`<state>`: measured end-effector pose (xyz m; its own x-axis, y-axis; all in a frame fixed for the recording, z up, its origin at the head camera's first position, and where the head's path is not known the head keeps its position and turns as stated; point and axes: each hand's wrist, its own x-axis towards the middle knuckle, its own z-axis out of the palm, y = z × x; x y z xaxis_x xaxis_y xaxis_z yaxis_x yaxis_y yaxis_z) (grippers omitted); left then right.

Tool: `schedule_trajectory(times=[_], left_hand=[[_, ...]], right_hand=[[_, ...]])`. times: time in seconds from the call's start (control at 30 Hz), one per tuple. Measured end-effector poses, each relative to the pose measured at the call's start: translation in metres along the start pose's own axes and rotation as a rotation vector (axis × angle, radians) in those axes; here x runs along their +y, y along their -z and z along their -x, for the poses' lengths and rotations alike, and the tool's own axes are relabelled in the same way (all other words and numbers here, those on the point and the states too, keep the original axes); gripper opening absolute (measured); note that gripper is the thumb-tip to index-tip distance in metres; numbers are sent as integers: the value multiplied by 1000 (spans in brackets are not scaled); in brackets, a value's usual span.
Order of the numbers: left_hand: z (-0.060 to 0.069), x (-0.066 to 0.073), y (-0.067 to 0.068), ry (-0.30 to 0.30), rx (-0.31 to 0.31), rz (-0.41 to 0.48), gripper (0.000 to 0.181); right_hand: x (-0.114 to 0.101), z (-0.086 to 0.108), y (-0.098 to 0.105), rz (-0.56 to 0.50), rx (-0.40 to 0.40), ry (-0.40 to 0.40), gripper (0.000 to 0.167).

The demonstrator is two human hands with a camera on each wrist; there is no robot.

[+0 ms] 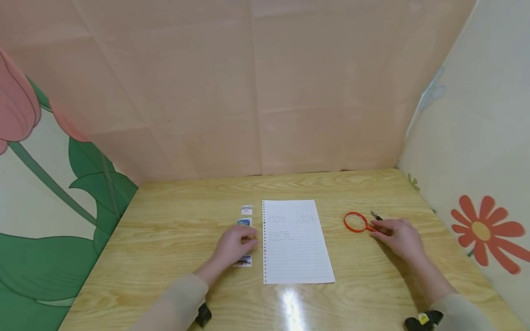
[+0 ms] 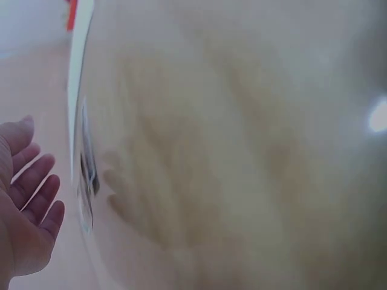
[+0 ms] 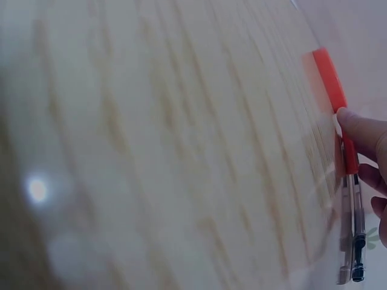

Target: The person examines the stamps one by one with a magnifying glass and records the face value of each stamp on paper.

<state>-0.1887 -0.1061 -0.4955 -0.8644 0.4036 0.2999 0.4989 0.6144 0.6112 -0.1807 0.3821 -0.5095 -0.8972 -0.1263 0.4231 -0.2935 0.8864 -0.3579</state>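
My left hand [image 1: 235,243] is over a column of small stamp-like pictures, between a blue one [image 1: 244,221] and a dark one [image 1: 243,262]. A pale one [image 1: 246,210] lies farthest back. In the left wrist view that hand's fingers [image 2: 36,184] are loosely bent with nothing between them. With thumb and fingers, my right hand [image 1: 398,236] pinches the handle of a red magnifying glass [image 1: 355,231], low over the table. A pen [image 3: 358,241] lies beside the handle, partly covered by the hand in the head view.
A lined sheet of paper [image 1: 296,257] with handwritten figures lies between the hands on the wooden table [image 1: 182,202]. A pinkish sheet [image 1: 198,92] covers the wall behind. Flower-patterned walls flank the table. Light glares near the front edge.
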Motion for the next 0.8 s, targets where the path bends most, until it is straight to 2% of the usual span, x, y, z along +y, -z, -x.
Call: schedule_trajectory(times=[0.2,0.43,0.6,0.8], left_hand=[[-11,-16,9,48,63,42,28],[-26,-37,16,109,74,41,29],[-39,-46,23,147,41,13,33],[-55,-51,28,192,-14,27,37]], right_hand=[[1,-1,-2,9,-10,-7,34],[2,-2,-4,25,-6,2,31],[2,-3,-6,17,-6,-7,29],[-1,-3,-6,3,-6,-18,27]])
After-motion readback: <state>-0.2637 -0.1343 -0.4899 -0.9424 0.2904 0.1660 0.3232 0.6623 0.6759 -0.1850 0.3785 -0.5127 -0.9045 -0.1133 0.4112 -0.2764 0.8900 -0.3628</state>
